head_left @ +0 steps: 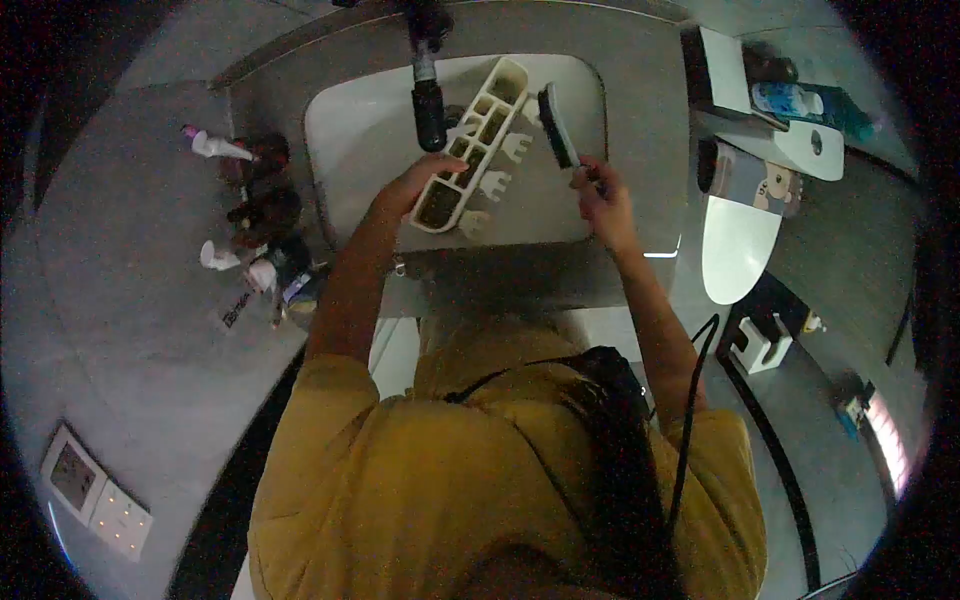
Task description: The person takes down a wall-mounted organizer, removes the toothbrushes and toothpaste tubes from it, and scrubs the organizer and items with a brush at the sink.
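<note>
A long white toothbrush holder (490,152) with several compartments and hook-like prongs along its right side is held slantwise over the sink (340,125). My left hand (412,187) grips its lower left edge, the thumb lying over the rim. Dark residue seems to show inside the compartments, though the light is dim. In my right hand (606,205) is a scrubbing brush (556,125), gripped by its handle end. The brush head points up and away, to the right of the holder and apart from it. Just left of the holder hangs the black faucet (429,115).
Pump bottles (222,147) and other toiletries (262,275) crowd the counter's left side. A toilet (738,245) stands at the right, with a tissue pack (775,187) on it. A black cord (690,420) runs beside my right arm.
</note>
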A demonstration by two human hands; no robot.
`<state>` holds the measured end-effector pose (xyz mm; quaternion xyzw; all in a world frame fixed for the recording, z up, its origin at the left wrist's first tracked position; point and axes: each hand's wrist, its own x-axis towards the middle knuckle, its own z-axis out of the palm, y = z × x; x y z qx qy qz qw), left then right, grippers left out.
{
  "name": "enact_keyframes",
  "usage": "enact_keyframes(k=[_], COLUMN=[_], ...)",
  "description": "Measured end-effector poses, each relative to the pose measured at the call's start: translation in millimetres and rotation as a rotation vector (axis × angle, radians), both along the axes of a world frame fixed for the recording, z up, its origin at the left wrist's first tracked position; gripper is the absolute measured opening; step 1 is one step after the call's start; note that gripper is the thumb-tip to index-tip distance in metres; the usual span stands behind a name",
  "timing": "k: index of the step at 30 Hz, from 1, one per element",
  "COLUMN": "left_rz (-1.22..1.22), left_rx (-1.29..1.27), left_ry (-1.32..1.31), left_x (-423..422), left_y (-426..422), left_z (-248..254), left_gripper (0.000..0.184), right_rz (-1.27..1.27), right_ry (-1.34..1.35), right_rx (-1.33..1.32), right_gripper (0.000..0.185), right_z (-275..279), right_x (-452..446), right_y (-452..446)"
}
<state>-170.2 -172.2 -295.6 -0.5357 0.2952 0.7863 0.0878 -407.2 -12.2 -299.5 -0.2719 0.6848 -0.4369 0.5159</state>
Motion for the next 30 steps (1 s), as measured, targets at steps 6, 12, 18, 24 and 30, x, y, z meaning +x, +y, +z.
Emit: enact_keyframes(k=[6,12,18,24,30], left_rz=[0.368,0.239,-0.228,-0.046,0.175], left_rx=[-0.12,-0.24,-0.463,-0.484,-0.311], left_ry=[0.031,-0.064,-0.045,0.109,0.214], left_x=[19.1,1.6,28.7,54.1,31.5], left_y=[39.1,35.2,8.1,16.8,28.8], left_z=[-1.9,8.2,13.3,12.7,20.4], left_gripper=[0.032,0.037,0.063,0.082,0.085], right_rz=[-0.023,0.142,0.163,0.123,0.132], right_ry=[-0.058,0.082,0.167,0.094,0.205], right_rx=[-0.032,0.005,-0.153,0.09,-0.139], right_gripper=[0.028,0.028,0.029,0.029,0.029], right_z=[18.1,16.6,-4.3,2.8,-13.0], right_x=[-10.3,-24.9,-32.6,-33.7,-35.0], right_y=[-8.6,-3.4,12.1,19.6,24.1])
